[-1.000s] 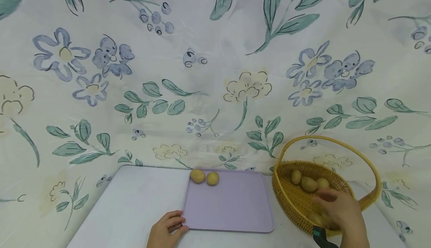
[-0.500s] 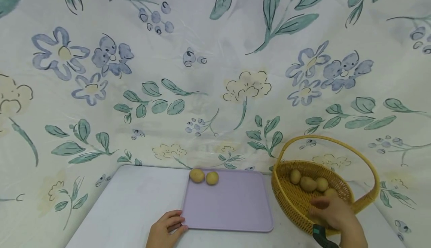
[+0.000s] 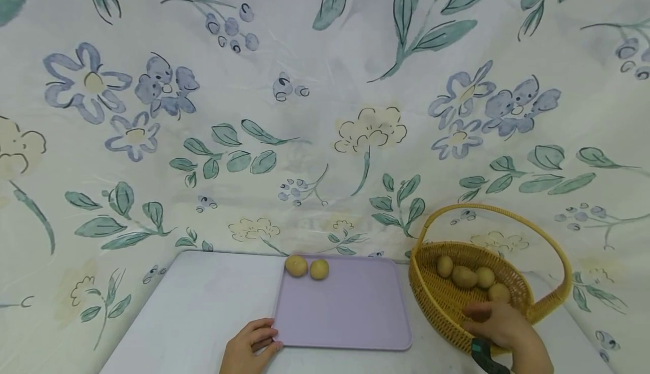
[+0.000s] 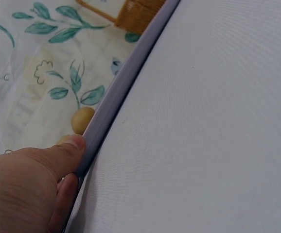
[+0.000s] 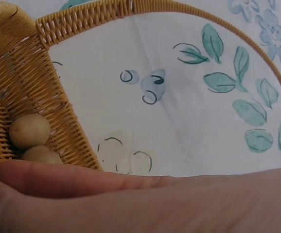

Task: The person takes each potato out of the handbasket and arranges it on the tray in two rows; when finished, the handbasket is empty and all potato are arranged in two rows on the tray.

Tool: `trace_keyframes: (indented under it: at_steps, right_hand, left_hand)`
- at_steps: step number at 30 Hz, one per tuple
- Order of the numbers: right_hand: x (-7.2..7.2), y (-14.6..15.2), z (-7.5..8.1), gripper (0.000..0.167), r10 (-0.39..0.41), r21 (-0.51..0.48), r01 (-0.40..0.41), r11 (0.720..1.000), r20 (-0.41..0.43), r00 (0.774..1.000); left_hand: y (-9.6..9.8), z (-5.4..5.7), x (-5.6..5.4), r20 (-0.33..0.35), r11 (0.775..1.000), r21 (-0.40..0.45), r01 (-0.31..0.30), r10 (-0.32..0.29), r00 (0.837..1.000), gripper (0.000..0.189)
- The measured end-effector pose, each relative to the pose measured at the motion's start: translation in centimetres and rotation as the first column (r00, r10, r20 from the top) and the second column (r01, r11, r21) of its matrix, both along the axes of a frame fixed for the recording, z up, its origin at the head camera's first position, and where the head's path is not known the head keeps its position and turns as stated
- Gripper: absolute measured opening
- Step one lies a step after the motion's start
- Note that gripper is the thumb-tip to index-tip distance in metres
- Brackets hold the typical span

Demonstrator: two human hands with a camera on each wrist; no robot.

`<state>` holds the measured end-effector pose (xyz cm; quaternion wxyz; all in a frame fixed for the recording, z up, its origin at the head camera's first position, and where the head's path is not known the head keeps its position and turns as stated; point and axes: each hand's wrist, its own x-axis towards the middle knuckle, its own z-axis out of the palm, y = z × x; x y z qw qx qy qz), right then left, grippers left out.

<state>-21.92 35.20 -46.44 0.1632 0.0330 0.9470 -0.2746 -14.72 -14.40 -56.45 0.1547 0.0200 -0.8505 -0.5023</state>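
Observation:
A lilac tray (image 3: 350, 306) lies on the white table. Two potatoes, one (image 3: 297, 265) in its far left corner and another (image 3: 319, 269) beside it, rest on the tray. My left hand (image 3: 250, 346) grips the near left corner, with the thumb on the rim in the left wrist view. To the right stands a yellow wicker basket (image 3: 431, 306) with several potatoes (image 3: 464, 276) inside. My right hand (image 3: 508, 329) reaches into its near right part, fingers pointing left. Whatever is under those fingers is hidden. The right wrist view shows a potato (image 5: 29, 131) beyond the hand.
The basket's tall handle (image 3: 500, 209) arches over its opening, right of the tray. A flower-patterned cloth (image 3: 325, 137) hangs behind the white table (image 3: 203, 300). A black band (image 3: 484, 356) is at the right wrist.
My right hand has moved slightly down and left within the basket, uncovering a potato near the right wall. The left hand stays at the tray's corner.

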Motion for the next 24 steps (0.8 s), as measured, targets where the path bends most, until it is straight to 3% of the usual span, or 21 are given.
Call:
trace_keyframes:
  at_steps: [9, 17, 24]
  right_hand:
    - [0.23, -0.02, 0.18, 0.052, 0.017, 0.016, -0.017, 1.0, 0.007, 1.0]
    - [0.3, -0.09, 0.02, 0.045, 0.007, 0.017, -0.007, 1.0, -0.003, 1.0]
    - [0.08, -0.06, -0.17, 0.046, -0.013, 0.024, 0.013, 1.0, 0.017, 1.0]
  left_hand:
    - [0.02, 0.29, 0.06, 0.032, 1.0, -0.012, 0.0, 0.0, 0.999, 0.019]
    - [0.09, 0.25, 0.08, -0.003, 0.999, -0.033, -0.009, 0.009, 1.0, 0.021]
    - [0.13, 0.06, -0.02, 0.022, 1.0, -0.03, -0.001, 0.001, 1.0, 0.021]
